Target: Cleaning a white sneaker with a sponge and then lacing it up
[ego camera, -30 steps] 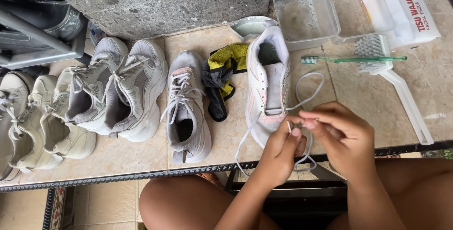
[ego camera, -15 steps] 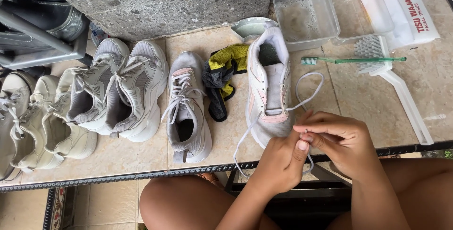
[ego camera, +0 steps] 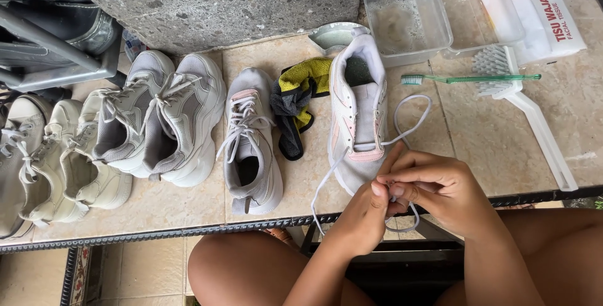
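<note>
A white and pink sneaker lies on the tiled ledge with its toe toward me and its lace mostly pulled out. Its white shoelace loops out to the right and trails down over the ledge's edge. My left hand and my right hand meet just below the sneaker's toe, both pinching the lace between fingertips. The lace's end is hidden between my fingers.
A laced grey sneaker and a yellow-grey cloth lie left of the sneaker. More pale sneakers stand further left. A clear plastic tub, green toothbrush, white scrub brush and tissue pack lie at right.
Both hands have shifted slightly down and right along the lace, and the fingers have closed tighter together on it. The sneaker has stayed put.
</note>
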